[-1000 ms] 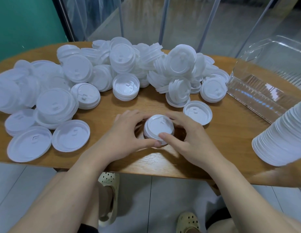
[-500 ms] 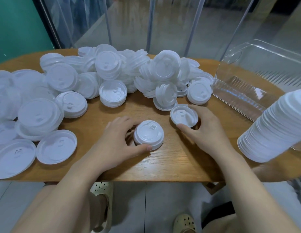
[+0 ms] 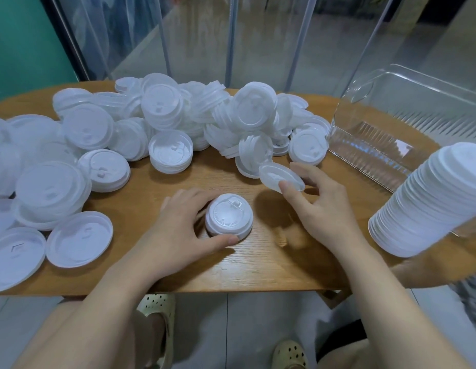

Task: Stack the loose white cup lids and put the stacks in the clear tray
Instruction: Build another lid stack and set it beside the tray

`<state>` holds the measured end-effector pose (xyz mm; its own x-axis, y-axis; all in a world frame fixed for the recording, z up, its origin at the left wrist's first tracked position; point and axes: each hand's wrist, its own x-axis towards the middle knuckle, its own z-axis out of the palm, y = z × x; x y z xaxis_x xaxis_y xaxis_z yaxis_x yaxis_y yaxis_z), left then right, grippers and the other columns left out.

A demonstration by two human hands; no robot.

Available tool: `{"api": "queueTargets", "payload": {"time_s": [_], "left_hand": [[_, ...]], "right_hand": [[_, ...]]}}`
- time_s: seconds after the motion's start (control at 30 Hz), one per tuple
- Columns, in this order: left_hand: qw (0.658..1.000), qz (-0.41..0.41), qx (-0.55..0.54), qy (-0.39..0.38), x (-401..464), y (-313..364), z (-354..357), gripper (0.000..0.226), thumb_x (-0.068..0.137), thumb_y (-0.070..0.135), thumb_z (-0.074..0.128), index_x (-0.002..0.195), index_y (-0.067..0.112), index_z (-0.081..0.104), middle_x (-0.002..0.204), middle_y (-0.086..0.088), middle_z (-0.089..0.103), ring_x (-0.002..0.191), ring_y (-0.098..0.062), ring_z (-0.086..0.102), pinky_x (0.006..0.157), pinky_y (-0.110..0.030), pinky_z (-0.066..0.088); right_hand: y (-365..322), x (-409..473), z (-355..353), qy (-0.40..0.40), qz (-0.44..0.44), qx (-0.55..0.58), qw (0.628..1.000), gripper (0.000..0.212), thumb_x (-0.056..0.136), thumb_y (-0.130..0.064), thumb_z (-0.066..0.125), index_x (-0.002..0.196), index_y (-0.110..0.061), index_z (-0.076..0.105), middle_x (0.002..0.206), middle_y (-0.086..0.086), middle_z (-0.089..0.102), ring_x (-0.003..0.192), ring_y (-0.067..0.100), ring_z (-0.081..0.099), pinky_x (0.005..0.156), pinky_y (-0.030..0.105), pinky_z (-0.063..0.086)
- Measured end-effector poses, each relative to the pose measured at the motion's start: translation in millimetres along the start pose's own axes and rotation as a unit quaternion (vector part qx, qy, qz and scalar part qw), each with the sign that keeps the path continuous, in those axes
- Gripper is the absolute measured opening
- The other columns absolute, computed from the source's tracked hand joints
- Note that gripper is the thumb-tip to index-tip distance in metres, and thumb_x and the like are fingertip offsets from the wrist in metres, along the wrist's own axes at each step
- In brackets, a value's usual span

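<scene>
Bare strip of wooden table [image 3: 157, 265] left open along lower centre of frame. Upper left and centre blocked by heaped white lids [image 3: 178, 115]. Right edge crowded by tall lid stack [image 3: 428, 201] and clear tray [image 3: 391, 145].

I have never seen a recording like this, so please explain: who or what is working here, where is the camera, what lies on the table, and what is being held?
No machine is here: a person works with two bare hands. The single picture comes from a camera worn on the person's head, looking forward and down, so you see both forearms and, below the table edge, the person's sandals. On the wooden table lies a big pile of loose lids. The left hand grips a small stack of lids standing on the table. The right hand holds a single lid, tilted and lifted off the table. At the right stand the clear tray and, nearer, a tall finished stack leaning over the table edge.
</scene>
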<state>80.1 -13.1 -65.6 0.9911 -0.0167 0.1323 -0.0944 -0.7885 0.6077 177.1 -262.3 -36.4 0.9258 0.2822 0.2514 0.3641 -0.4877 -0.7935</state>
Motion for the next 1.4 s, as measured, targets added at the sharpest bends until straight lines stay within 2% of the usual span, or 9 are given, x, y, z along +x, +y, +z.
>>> {"api": "queueTargets", "payload": {"time_s": [0.1,0.23,0.47,0.6,0.7,0.83,0.97,1.13,1.4], "left_hand": [[1.000,0.000,-0.003,0.003,0,1,0,0.079,0.068,0.084,0.065,0.138,0.049,0.051,0.127,0.033,0.053,0.123,0.003,0.043,0.105,-0.026,0.028],[1.000,0.001,0.002,0.000,0,1,-1,0.079,0.070,0.086,0.062,0.138,0.047,0.052,0.127,0.033,0.053,0.123,0.003,0.044,0.104,-0.022,0.027],[1.000,0.005,0.001,0.000,0,2,-2,0.075,0.072,0.087,0.059,0.135,0.048,0.054,0.124,0.032,0.054,0.122,0.002,0.045,0.102,-0.015,0.024],[1.000,0.000,0.006,-0.001,1,2,-1,0.079,0.070,0.088,0.058,0.137,0.046,0.054,0.125,0.032,0.053,0.121,0.003,0.044,0.103,-0.021,0.027],[1.000,-0.005,0.005,-0.005,1,2,-2,0.083,0.069,0.088,0.059,0.139,0.045,0.054,0.126,0.032,0.053,0.121,0.002,0.044,0.105,-0.027,0.029],[1.000,-0.010,0.004,-0.009,1,2,-3,0.085,0.063,0.087,0.064,0.137,0.047,0.051,0.127,0.032,0.052,0.121,0.002,0.043,0.106,-0.027,0.029],[0.999,-0.033,-0.006,-0.016,-1,4,-8,0.096,0.059,0.074,0.083,0.142,0.042,0.049,0.129,0.030,0.052,0.122,0.004,0.043,0.108,-0.027,0.031],[1.000,-0.014,-0.020,-0.013,-1,2,-11,0.076,0.066,0.059,0.089,0.134,0.048,0.055,0.120,0.031,0.057,0.118,0.008,0.044,0.109,-0.031,0.035],[0.999,-0.014,-0.038,-0.017,1,1,-7,0.070,0.061,0.071,0.076,0.127,0.055,0.055,0.121,0.029,0.058,0.118,-0.001,0.047,0.110,-0.036,0.035]], "right_hand": [[-4,-1,4,-0.006,-0.002,0.034,0.999,0.011,0.099,-0.043,0.058,0.097,-0.045,0.069,0.084,-0.026,0.070,0.080,-0.004,0.061,0.070,0.008,0.041],[-3,-4,11,0.001,-0.006,0.003,1.000,0.045,0.105,-0.045,0.051,0.060,-0.042,0.055,0.055,-0.016,0.050,0.057,0.006,0.045,0.058,0.027,0.034],[-2,0,10,0.028,0.090,0.034,0.995,0.044,0.107,-0.038,0.050,0.082,-0.004,0.061,0.048,0.003,0.057,0.039,0.017,0.061,0.050,0.036,0.045],[11,5,7,0.051,0.133,-0.011,0.990,0.020,0.103,-0.032,0.057,0.088,-0.020,0.064,0.077,0.005,0.069,0.056,0.021,0.067,0.047,0.022,0.049],[14,5,7,0.049,0.127,-0.052,0.989,0.016,0.098,-0.040,0.062,0.094,-0.025,0.068,0.081,-0.005,0.070,0.070,0.015,0.065,0.069,0.036,0.058],[8,-1,9,-0.035,0.087,-0.103,0.990,0.063,0.080,-0.058,0.077,0.131,-0.025,0.060,0.119,-0.014,0.057,0.097,-0.001,0.056,0.087,0.020,0.046],[2,-2,11,-0.099,0.036,-0.149,0.983,0.077,0.078,-0.056,0.080,0.144,-0.027,0.051,0.122,-0.022,0.047,0.124,0.009,0.048,0.108,0.035,0.039],[-4,-2,11,-0.064,0.018,-0.009,0.998,0.048,0.076,-0.037,0.089,0.111,-0.048,0.057,0.107,-0.030,0.060,0.105,-0.006,0.060,0.084,0.011,0.048],[-14,-13,38,-0.143,-0.074,0.009,0.987,0.059,0.075,-0.041,0.087,0.127,-0.024,0.065,0.123,-0.013,0.064,0.116,0.002,0.059,0.090,0.011,0.047]]}}
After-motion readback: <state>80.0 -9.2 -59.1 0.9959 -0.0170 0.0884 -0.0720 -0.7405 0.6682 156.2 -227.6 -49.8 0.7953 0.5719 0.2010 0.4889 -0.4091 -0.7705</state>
